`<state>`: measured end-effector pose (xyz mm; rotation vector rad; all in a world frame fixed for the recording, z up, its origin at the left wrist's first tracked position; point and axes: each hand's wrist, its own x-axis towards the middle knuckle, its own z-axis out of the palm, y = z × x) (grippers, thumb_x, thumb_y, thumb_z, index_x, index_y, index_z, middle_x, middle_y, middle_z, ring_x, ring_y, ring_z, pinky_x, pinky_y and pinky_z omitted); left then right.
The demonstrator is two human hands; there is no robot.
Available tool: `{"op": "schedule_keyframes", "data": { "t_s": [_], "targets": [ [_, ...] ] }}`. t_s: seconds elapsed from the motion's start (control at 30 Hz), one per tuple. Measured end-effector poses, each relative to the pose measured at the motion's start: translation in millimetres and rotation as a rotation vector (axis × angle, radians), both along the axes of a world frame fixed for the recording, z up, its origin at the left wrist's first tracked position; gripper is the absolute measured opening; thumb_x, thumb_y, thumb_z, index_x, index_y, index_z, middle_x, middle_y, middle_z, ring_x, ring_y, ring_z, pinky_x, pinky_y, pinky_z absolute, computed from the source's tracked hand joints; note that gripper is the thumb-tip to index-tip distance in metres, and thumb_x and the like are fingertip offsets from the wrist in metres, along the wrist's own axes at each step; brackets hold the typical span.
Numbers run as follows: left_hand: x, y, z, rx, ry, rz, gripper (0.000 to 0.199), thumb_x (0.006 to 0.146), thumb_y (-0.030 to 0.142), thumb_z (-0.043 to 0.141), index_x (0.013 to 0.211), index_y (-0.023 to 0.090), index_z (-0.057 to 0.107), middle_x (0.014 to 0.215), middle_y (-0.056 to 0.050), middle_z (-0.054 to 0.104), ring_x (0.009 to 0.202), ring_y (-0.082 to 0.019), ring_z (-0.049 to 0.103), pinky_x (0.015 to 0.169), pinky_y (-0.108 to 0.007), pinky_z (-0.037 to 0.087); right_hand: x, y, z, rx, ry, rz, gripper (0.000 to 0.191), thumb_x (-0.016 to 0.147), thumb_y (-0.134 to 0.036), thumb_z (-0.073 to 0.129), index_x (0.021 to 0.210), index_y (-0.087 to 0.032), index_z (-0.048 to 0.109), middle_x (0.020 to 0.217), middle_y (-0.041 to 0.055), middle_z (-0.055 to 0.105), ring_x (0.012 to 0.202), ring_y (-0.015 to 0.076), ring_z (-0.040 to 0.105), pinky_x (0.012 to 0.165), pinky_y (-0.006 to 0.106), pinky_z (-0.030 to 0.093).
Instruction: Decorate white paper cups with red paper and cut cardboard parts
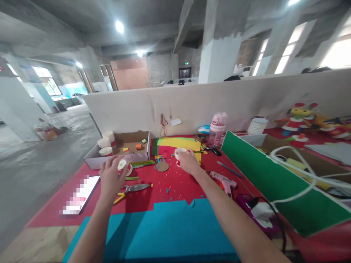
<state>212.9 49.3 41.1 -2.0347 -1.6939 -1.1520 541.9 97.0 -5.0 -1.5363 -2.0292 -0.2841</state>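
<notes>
My left hand (110, 179) curves, fingers spread, beside the left cup (122, 164); I can't tell if they touch. My right hand (188, 161) pinches the right cup (177, 155) near its rim, on the bench (192, 187). I seem to be positioning it, which calls for a light grip.

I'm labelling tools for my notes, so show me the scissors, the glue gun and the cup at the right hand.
Scissors (136, 188): head view, on the metal blades.
Glue gun (224, 180): head view, on its pink body.
Cup (177, 155): head view, on its white side near the rim.
</notes>
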Motion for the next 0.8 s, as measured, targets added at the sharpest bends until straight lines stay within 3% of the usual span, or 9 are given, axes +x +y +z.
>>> {"op": "schedule_keyframes", "data": {
  "t_s": [0.1, 0.2, 0.27, 0.33, 0.4, 0.47, 0.53, 0.63, 0.8],
  "targets": [
    [-25, 25, -3.1, -0.238, 0.147, 0.070, 0.061, 0.077, 0.051, 0.057, 0.132, 0.027, 0.046, 0.129, -0.013, 0.050, 0.111, -0.034, 0.049, 0.093, -0.048, 0.038, -7, -14, 4.3, 0.114, 0.146, 0.011, 0.020, 0.084, -0.031, 0.057, 0.098, -0.018, 0.063, 0.103, 0.0120, 0.066, 0.104, 0.0281, 0.053, 0.103, 0.055, 0.023],
    [-30, 45, -15.4, -0.386, 0.193, 0.000, 0.058, 0.077, 0.042, 0.058, 0.132, 0.026, 0.046, 0.124, -0.013, 0.052, 0.105, -0.031, 0.053, 0.088, -0.043, 0.042, -26, -40, 10.0, 0.245, 0.460, 0.051, 0.028, 0.087, -0.039, 0.052, 0.105, -0.018, 0.059, 0.108, 0.0115, 0.062, 0.109, 0.0262, 0.050, 0.101, 0.048, 0.031],
    [-22, 50, -17.6, -0.381, 0.140, -0.041, 0.049, 0.077, 0.030, 0.058, 0.125, 0.023, 0.053, 0.116, -0.012, 0.054, 0.104, -0.028, 0.054, 0.090, -0.041, 0.042, -45, -55, 6.1, 0.257, 0.769, 0.088, 0.028, 0.091, -0.039, 0.045, 0.105, -0.018, 0.058, 0.108, 0.0105, 0.061, 0.103, 0.0229, 0.053, 0.093, 0.040, 0.041],
    [-5, 48, -10.6, -0.314, -0.017, -0.100, 0.044, 0.075, 0.026, 0.059, 0.119, 0.021, 0.056, 0.109, -0.011, 0.056, 0.103, -0.028, 0.054, 0.092, -0.041, 0.041, -63, -65, -3.3, 0.167, 1.011, 0.165, 0.027, 0.092, -0.039, 0.044, 0.105, -0.020, 0.057, 0.106, 0.0083, 0.061, 0.099, 0.0206, 0.056, 0.088, 0.036, 0.044],
    [19, 40, 1.9, -0.291, -0.292, -0.318, 0.050, 0.073, 0.030, 0.064, 0.121, 0.021, 0.052, 0.104, -0.008, 0.057, 0.099, -0.026, 0.055, 0.088, -0.039, 0.044, -75, -68, -13.1, 0.021, 1.217, 0.278, 0.028, 0.089, -0.044, 0.050, 0.103, -0.021, 0.058, 0.103, 0.0070, 0.061, 0.097, 0.0205, 0.058, 0.086, 0.035, 0.047],
    [47, 30, 12.0, -0.416, -0.651, -0.680, 0.056, 0.074, 0.033, 0.065, 0.125, 0.021, 0.046, 0.100, -0.006, 0.059, 0.090, -0.021, 0.058, 0.080, -0.035, 0.048, -79, -66, -19.2, -0.163, 1.481, 0.393, 0.035, 0.088, -0.051, 0.048, 0.109, -0.023, 0.055, 0.106, 0.0068, 0.061, 0.095, 0.0208, 0.060, 0.081, 0.036, 0.050],
    [74, 24, 12.2, -0.552, -0.872, -0.970, 0.050, 0.075, 0.031, 0.066, 0.121, 0.020, 0.049, 0.104, -0.007, 0.059, 0.088, -0.018, 0.058, 0.078, -0.030, 0.048, -75, -64, -20.7, -0.342, 1.669, 0.545, 0.048, 0.089, -0.060, 0.039, 0.119, -0.025, 0.052, 0.113, 0.0083, 0.060, 0.097, 0.0228, 0.061, 0.078, 0.038, 0.052],
    [105, 23, -9.7, -0.607, -1.057, -1.128, 0.047, 0.068, 0.025, 0.074, 0.110, 0.019, 0.054, 0.104, -0.006, 0.060, 0.083, -0.015, 0.058, 0.072, -0.025, 0.047, -64, -63, -19.7, -0.366, 1.718, 0.680, 0.057, 0.088, -0.064, 0.034, 0.130, -0.027, 0.044, 0.126, 0.0093, 0.055, 0.107, 0.0257, 0.059, 0.083, 0.042, 0.051],
    [125, 26, -56.8, -0.708, -1.210, -1.115, 0.039, 0.069, 0.027, 0.075, 0.103, 0.019, 0.057, 0.099, -0.004, 0.061, 0.084, -0.015, 0.058, 0.073, -0.024, 0.046, -55, -63, -19.5, -0.129, 1.310, 0.468, 0.066, 0.075, -0.043, 0.069, 0.133, -0.027, 0.042, 0.139, 0.0076, 0.046, 0.127, 0.0252, 0.044, 0.105, 0.041, 0.036]
  ]
}}
